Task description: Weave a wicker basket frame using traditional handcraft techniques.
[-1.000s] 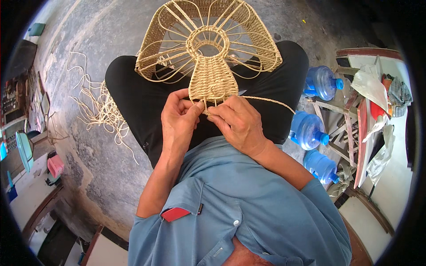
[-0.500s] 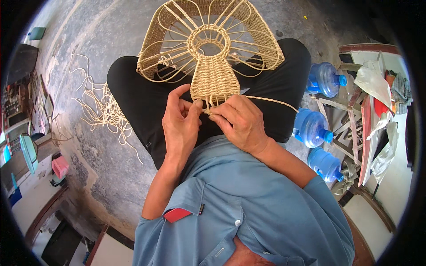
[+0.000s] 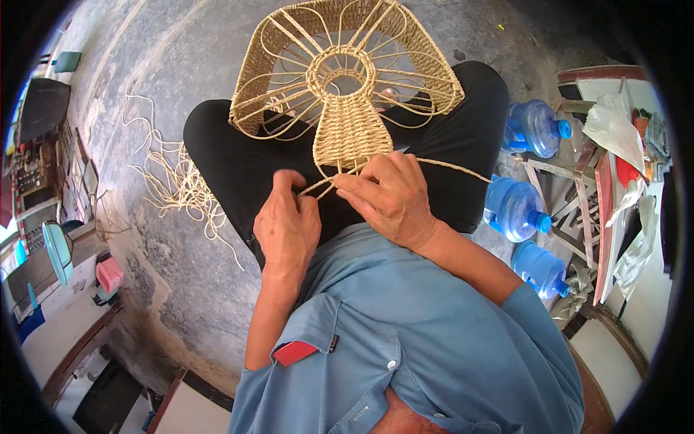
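A straw-coloured woven lampshade-like frame [image 3: 353, 130] rests across my lap, with a ring in its middle, spokes fanning outward and a tightly woven panel toward me. Strands of twisted cord [image 3: 318, 186] come off the panel's near edge. My left hand [image 3: 288, 224] is closed around the loose ends of these strands, left of the panel. At the panel's near right corner, my right hand [image 3: 387, 197] pinches the cord where it meets the weave. One length of cord [image 3: 455, 167] runs off to the right from behind my right hand. My fingertips partly hide the woven edge.
A tangled heap of pale cord [image 3: 184, 188] lies on the concrete floor [image 3: 173, 289] at my left. Blue water jugs [image 3: 517, 208] stand at my right, beside a wooden rack [image 3: 578, 210] with plastic sheeting. A pink container [image 3: 110, 275] is at the far left.
My left hand has turned over and moved slightly down and left, drawing strands out from the panel's edge. My right hand stays at the edge. The whole view has shifted slightly.
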`<act>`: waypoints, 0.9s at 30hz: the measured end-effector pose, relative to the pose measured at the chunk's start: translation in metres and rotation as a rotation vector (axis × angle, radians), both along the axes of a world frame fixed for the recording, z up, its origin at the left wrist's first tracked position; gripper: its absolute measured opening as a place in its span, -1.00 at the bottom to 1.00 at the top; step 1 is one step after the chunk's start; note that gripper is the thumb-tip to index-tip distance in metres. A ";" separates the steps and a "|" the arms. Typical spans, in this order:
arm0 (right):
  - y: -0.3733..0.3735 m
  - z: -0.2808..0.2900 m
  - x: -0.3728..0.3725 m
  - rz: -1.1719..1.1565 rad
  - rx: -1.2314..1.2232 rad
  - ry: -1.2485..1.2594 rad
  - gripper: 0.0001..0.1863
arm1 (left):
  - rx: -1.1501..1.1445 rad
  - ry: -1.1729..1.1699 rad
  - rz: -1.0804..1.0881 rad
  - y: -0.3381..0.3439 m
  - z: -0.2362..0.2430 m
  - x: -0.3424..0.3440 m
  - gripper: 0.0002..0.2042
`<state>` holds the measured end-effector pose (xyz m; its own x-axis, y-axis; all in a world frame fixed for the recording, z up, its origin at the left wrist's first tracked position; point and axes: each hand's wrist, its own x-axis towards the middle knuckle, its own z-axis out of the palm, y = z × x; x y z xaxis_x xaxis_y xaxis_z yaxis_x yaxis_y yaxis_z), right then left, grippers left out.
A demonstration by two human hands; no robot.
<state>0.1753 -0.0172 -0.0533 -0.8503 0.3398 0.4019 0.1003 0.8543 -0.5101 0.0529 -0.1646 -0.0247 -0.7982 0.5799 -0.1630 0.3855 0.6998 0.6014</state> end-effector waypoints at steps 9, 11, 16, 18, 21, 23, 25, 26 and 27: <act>-0.002 -0.006 0.000 0.036 -0.002 0.056 -0.77 | 0.011 0.081 -0.128 -0.003 0.008 -0.015 -0.90; -0.002 -0.005 0.001 0.030 -0.008 0.048 -0.77 | 0.022 0.076 -0.118 -0.005 0.002 -0.020 -0.90; -0.002 -0.005 0.002 0.027 -0.022 0.050 -0.73 | 0.115 0.233 0.086 -0.062 -0.008 -0.049 -0.89; -0.002 -0.007 0.002 0.021 -0.028 0.048 -0.74 | 0.054 0.336 0.110 -0.106 -0.009 -0.075 -0.87; -0.002 -0.008 0.003 0.024 -0.040 0.040 -0.75 | -0.157 0.284 0.366 -0.185 -0.011 -0.125 -0.90; -0.002 -0.008 0.003 0.028 -0.052 0.029 -0.76 | -0.265 0.237 0.455 -0.239 -0.013 -0.154 -0.87; -0.002 -0.009 0.003 0.032 0.008 0.013 -0.96 | 0.046 -0.303 0.789 -0.286 -0.016 -0.175 -0.72; -0.001 -0.010 0.002 0.023 0.016 0.005 -0.96 | 0.067 -0.293 0.783 -0.303 -0.016 -0.186 -0.72; -0.001 -0.010 0.002 0.024 0.000 0.018 -0.96 | 0.042 -0.276 0.791 -0.314 -0.015 -0.195 -0.66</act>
<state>0.1775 -0.0184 -0.0638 -0.8508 0.3192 0.4175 0.0702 0.8564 -0.5115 -0.1419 -0.4788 -0.0392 -0.9068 -0.1250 -0.4027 -0.3746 0.6771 0.6334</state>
